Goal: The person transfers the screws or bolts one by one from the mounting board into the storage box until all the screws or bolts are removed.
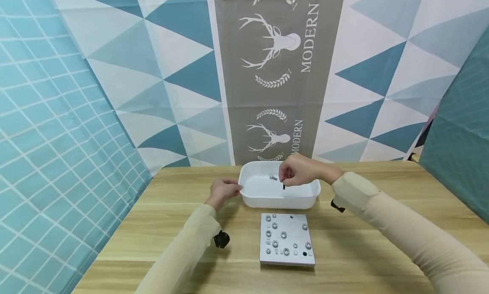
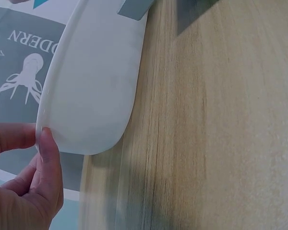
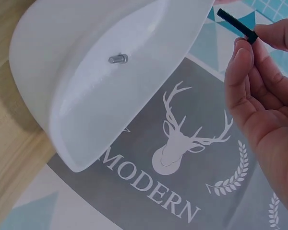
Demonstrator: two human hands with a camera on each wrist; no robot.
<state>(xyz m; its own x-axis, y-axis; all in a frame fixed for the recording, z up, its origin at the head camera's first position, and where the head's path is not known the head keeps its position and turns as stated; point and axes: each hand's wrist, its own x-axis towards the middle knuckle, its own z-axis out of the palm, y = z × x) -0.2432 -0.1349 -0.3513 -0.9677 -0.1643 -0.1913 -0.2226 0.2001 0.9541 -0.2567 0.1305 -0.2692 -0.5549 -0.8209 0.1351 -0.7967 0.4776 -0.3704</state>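
A white plastic tray (image 1: 252, 187) stands toward the back of the table, with one silver screw (image 3: 118, 59) lying inside. My left hand (image 1: 224, 189) pinches the tray's left rim between thumb and fingers, as the left wrist view shows close up. Above the tray, my right hand (image 1: 299, 170) holds a black screw (image 3: 235, 24) by its head between thumb and fingertips; the threaded shank points away from the hand. In front of the tray lies a square metal plate (image 1: 282, 226) fitted with several silver socket-head screws, and two dark holes show in it.
The wooden table (image 1: 153, 251) runs up to a patterned cloth backdrop (image 1: 183, 73) just behind the tray. Blue checked cloth (image 1: 57, 158) hangs along the left, and teal cloth (image 1: 458, 141) on the right. Each wrist carries a small black camera (image 1: 221, 239).
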